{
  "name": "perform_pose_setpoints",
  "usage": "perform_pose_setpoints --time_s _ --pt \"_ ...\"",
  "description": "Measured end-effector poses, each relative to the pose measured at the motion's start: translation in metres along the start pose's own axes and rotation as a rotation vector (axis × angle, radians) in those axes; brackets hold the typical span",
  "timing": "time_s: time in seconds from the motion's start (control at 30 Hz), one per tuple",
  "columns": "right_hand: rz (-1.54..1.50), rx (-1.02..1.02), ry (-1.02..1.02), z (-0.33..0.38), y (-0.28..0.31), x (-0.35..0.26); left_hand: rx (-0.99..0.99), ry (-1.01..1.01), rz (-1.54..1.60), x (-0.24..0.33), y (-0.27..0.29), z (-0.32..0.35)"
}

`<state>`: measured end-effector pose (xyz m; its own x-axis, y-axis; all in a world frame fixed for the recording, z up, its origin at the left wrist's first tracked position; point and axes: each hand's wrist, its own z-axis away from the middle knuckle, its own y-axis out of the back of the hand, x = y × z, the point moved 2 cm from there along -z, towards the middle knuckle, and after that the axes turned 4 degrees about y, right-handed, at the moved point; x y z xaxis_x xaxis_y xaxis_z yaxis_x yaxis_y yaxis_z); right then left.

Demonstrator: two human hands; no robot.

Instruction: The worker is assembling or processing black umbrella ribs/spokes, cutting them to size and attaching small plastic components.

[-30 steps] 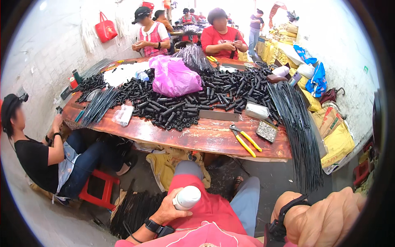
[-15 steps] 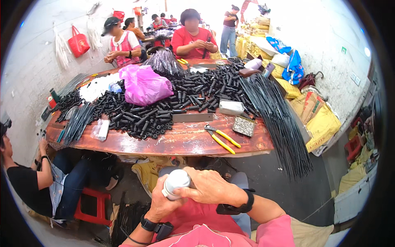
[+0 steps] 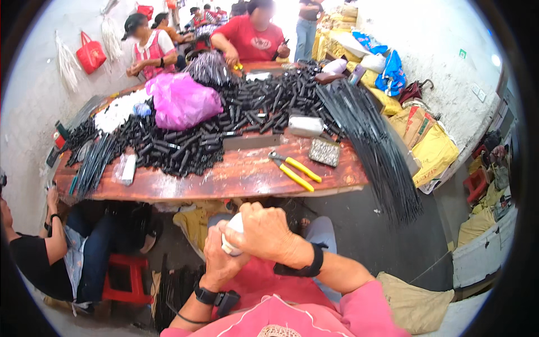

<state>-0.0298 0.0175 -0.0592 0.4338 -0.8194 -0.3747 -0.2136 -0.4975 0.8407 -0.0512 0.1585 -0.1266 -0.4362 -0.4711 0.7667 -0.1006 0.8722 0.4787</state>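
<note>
A bottle with a rounded white top (image 3: 234, 230) is held upright in front of my chest, below the table's near edge. My left hand (image 3: 218, 257) is closed round it from the left and below; its lower body is hidden by the fingers. Over the top and right side wraps my right hand (image 3: 265, 233), fingers curled across the white part. On the table beyond lie yellow-handled cutting pliers (image 3: 304, 170), a small tin of little metal pieces (image 3: 324, 153) and a flat grey metal bar (image 3: 251, 142).
Black tubular parts (image 3: 179, 157) are heaped over the wooden table (image 3: 224, 182), with a pink-purple bag (image 3: 182, 102) on top. A long bundle of black strips (image 3: 377, 149) overhangs the right edge. Co-workers sit across and at left, near a red stool (image 3: 130, 278).
My right hand has turned and moved over the white top, covering more of it. The view has shifted slightly. Across the table, the person in red has reached an arm toward a yellow-handled tool.
</note>
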Motion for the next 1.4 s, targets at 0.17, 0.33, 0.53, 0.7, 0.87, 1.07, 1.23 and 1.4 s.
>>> perform_pose_setpoints --time_s 0.17,0.33,0.53,0.7,0.87,1.07,1.23,1.4 --pt "0.001 0.085 0.148 0.000 0.012 -0.001 -0.010 -0.031 0.030 0.012 0.011 -0.008" --pt "-0.068 0.064 0.377 -0.004 0.029 -0.010 -0.396 0.076 0.429 0.003 0.015 -0.009" --pt "-0.381 -0.234 0.695 -0.021 0.087 -0.004 -0.453 0.190 0.667 0.005 0.007 -0.013" --pt "-0.403 -0.312 0.060 -0.021 0.070 0.020 -0.184 0.164 0.479 0.005 0.001 -0.016" --pt "-0.053 -0.234 0.052 -0.013 0.037 0.008 -0.025 -0.056 0.045 0.001 -0.005 -0.016" --pt "-0.173 -0.270 0.212 -0.015 0.039 0.012 -0.119 0.018 0.167 0.000 0.002 -0.012" --pt "-0.321 -0.331 0.717 -0.032 0.100 0.002 -0.593 0.275 0.715 0.016 0.017 -0.024" --pt "-1.018 -0.164 0.335 -0.042 0.126 0.021 -0.555 0.200 0.643 0.017 0.022 -0.017"
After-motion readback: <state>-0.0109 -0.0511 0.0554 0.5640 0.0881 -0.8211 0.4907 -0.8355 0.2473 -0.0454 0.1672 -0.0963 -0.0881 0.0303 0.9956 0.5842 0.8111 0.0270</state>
